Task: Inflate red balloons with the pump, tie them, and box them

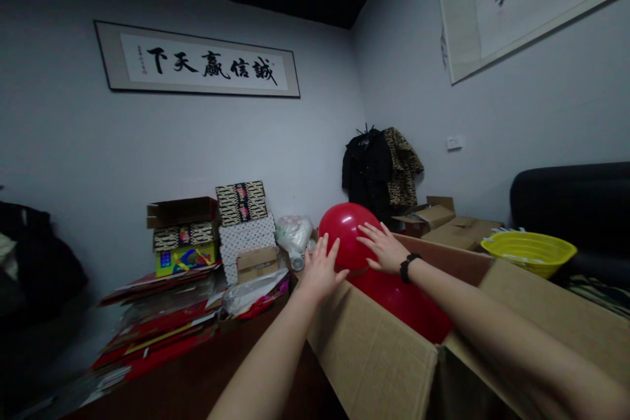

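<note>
A round red balloon [347, 226] rests at the far end of an open cardboard box [374, 348], on top of more red balloon surface [398, 302] inside it. My left hand [322, 269] lies against the near left side of the upper balloon, fingers spread. On its right side my right hand [386, 248], with a black band at the wrist, reaches over the box with fingers stretched out. The fingertips of both hands are at the balloon; whether they press on it I cannot tell. The lower balloon is partly hidden by the box flap and my right arm.
Left of the box stand stacked patterned boxes [246, 236] and a pile of red flat packaging [162, 335]. A clear plastic bag [294, 233] is beside them. On the right are a yellow basket [529, 252], more cardboard boxes [460, 231] and a black sofa [575, 200]. Coats [369, 170] hang behind.
</note>
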`<state>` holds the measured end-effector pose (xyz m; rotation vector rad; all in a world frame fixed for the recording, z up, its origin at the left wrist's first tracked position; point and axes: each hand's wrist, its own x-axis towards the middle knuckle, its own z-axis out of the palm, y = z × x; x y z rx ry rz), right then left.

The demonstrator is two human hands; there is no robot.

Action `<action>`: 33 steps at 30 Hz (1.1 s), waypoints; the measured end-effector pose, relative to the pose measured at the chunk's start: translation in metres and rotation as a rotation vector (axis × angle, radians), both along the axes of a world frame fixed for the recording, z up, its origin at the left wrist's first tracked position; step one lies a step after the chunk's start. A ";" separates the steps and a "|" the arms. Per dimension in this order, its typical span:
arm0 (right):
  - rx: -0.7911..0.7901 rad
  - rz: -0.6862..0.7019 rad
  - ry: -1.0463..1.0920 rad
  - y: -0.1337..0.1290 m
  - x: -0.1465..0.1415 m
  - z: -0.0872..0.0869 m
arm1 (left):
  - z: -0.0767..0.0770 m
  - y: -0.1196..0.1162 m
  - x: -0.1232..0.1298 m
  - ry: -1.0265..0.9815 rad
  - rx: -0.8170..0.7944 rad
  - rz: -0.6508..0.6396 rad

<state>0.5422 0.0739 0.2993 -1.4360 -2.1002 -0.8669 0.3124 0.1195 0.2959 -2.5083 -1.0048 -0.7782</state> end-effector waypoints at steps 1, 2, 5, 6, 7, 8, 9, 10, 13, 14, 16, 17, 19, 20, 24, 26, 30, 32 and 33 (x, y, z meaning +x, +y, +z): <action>-0.009 -0.002 -0.004 0.000 -0.001 -0.002 | -0.002 0.000 0.000 0.006 -0.008 0.001; -0.018 -0.004 -0.008 -0.001 -0.001 -0.003 | -0.003 -0.001 -0.001 0.012 -0.017 0.001; -0.048 -0.006 -0.016 -0.005 -0.002 -0.006 | -0.007 -0.004 -0.004 0.032 -0.036 -0.012; -0.057 -0.007 -0.017 -0.008 -0.002 -0.006 | -0.008 -0.006 -0.006 0.041 -0.040 -0.018; -0.065 -0.008 -0.016 -0.010 -0.002 -0.007 | -0.009 -0.008 -0.007 0.049 -0.045 -0.024; -0.072 -0.008 -0.015 -0.013 -0.003 -0.008 | -0.010 -0.010 -0.009 0.060 -0.055 -0.026; -0.079 -0.007 -0.014 -0.015 -0.003 -0.009 | -0.010 -0.012 -0.011 0.073 -0.069 -0.024; -0.086 -0.006 -0.014 -0.017 -0.004 -0.010 | -0.011 -0.014 -0.013 0.087 -0.088 -0.019; -0.102 0.001 -0.014 -0.020 -0.010 -0.013 | -0.013 -0.017 -0.018 0.119 -0.138 -0.012; -0.104 0.003 -0.014 -0.020 -0.012 -0.013 | -0.014 -0.018 -0.019 0.124 -0.146 -0.014; -0.103 0.008 -0.014 -0.020 -0.018 -0.012 | -0.016 -0.018 -0.023 0.126 -0.155 -0.022; -0.102 0.012 -0.015 -0.020 -0.021 -0.011 | -0.017 -0.018 -0.026 0.125 -0.158 -0.024; -0.099 0.021 -0.017 -0.019 -0.026 -0.007 | -0.019 -0.017 -0.032 0.117 -0.160 -0.019; -0.096 0.023 -0.016 -0.019 -0.028 -0.005 | -0.020 -0.017 -0.035 0.113 -0.161 -0.016; -0.086 0.020 0.010 -0.017 -0.031 0.002 | -0.021 -0.015 -0.045 0.108 -0.162 -0.011; -0.091 0.022 0.028 -0.017 -0.031 0.002 | -0.022 -0.015 -0.049 0.106 -0.153 -0.017; -0.130 0.051 0.057 -0.019 -0.040 0.001 | -0.023 -0.019 -0.055 0.097 -0.137 -0.026; -0.157 0.079 0.071 -0.023 -0.053 0.001 | -0.025 -0.024 -0.061 0.096 -0.129 -0.031; -0.170 0.096 0.077 -0.025 -0.062 0.001 | -0.026 -0.027 -0.065 0.098 -0.126 -0.034</action>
